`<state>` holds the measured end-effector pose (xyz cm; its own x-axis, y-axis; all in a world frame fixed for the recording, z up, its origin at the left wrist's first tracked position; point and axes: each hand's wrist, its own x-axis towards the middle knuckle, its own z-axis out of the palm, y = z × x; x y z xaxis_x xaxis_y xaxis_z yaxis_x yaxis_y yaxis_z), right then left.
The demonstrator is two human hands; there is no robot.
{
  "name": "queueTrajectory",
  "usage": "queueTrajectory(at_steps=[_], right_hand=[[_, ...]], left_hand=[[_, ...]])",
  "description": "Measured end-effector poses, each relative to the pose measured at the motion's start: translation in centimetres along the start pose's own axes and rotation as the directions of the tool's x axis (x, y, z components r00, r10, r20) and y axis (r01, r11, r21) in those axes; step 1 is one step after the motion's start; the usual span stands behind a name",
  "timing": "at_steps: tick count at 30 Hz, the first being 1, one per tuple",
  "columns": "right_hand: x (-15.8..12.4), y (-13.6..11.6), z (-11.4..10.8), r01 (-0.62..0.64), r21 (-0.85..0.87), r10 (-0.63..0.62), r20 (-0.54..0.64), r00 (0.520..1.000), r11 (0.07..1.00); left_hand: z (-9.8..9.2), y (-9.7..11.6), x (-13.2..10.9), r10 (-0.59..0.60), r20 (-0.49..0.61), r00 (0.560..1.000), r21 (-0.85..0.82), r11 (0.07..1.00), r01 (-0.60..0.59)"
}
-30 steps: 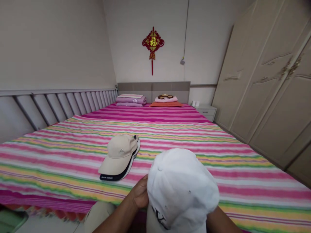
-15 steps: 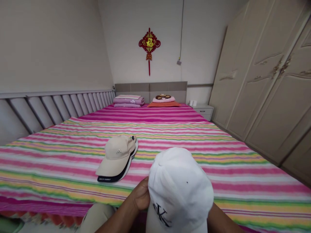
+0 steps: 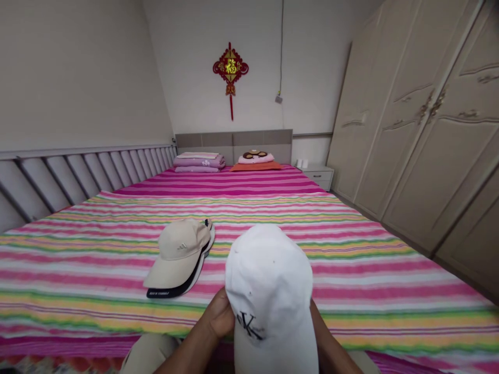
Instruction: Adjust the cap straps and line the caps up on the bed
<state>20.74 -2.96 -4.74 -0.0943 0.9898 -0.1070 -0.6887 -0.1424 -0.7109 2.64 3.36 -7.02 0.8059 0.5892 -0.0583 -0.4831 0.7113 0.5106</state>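
Note:
A white baseball cap (image 3: 273,280) with black letters on its front is held up before me, its brim pointing down toward me. On its left side, my left hand (image 3: 221,314) grips the edge, with the fingertips hidden behind the cap. My right hand (image 3: 314,312) holds the other side; the cap covers nearly all of it, leaving mainly the wrist and forearm in sight. To the left, a beige baseball cap (image 3: 183,241) lies stacked over a dark-brimmed cap (image 3: 166,293) and a light grey one beneath, on the striped bedsheet (image 3: 97,259).
Folded purple bedding (image 3: 198,163) and a pink-and-orange pile (image 3: 255,162) sit by the headboard (image 3: 265,145). A railing (image 3: 117,165) runs along the left side. On the right stand a white nightstand (image 3: 322,175) and a tall wardrobe (image 3: 397,119).
The white cap has turned a little and shifted left and slightly up in view, both hands still on it. My view has swung slightly right; the stacked caps lie unmoved.

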Motion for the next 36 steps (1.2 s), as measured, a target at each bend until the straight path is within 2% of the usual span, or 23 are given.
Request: queueTrajectory(at_steps=[2,4,8,12,16,18,21,26,29,32,36], right_hand=[[-0.8,0.4,-0.6,-0.130,0.092,0.130,0.014,0.991,0.987],[-1.5,0.4,-1.4,-0.197,0.195,0.191,0.048,0.980,0.961],[-1.9,-0.7,-2.6,-0.085,0.302,0.083,0.020,0.996,0.950],[-1.4,-1.8,-2.8,-0.095,0.307,0.087,0.039,0.995,0.947],[-1.1,-2.0,-2.5,-0.169,0.278,0.138,0.128,0.982,0.945],[-1.1,-1.8,-2.4,-0.206,0.255,0.168,0.161,0.972,0.945],[-1.0,-1.2,-2.6,-0.229,0.225,0.191,0.178,0.965,0.947],[-0.9,-0.8,-2.7,-0.214,0.209,0.179,0.172,0.969,0.954],[-1.0,-0.8,-2.4,-0.213,0.210,0.186,0.143,0.972,0.954],[-1.2,-0.5,-1.9,-0.170,0.220,0.157,0.075,0.985,0.960],[-1.6,0.5,-1.8,-0.056,0.220,0.054,0.016,0.998,0.974]], left_hand=[[-0.5,0.1,0.4,0.043,-0.042,0.998,-0.017,0.999,-0.044],[-0.9,0.1,1.0,0.053,-0.100,0.994,-0.026,0.998,-0.055],[-0.7,-0.4,1.8,0.030,-0.146,0.989,-0.046,0.998,-0.037],[0.4,-0.5,1.9,-0.031,-0.011,0.999,-0.082,0.996,0.030],[1.8,0.0,1.5,0.064,0.156,0.986,-0.116,0.992,-0.046],[2.4,0.1,1.3,0.052,0.210,0.976,-0.110,0.993,-0.030],[3.1,0.2,1.3,-0.008,0.252,0.968,-0.086,0.996,0.030],[3.6,-0.2,1.3,0.021,0.277,0.961,-0.077,0.997,0.001],[3.9,-0.4,1.3,0.005,0.249,0.969,-0.083,0.996,0.016],[4.4,-0.6,1.4,0.007,0.160,0.987,-0.118,0.993,0.013],[4.5,-0.9,1.9,0.092,0.041,0.995,-0.158,0.984,-0.084]])
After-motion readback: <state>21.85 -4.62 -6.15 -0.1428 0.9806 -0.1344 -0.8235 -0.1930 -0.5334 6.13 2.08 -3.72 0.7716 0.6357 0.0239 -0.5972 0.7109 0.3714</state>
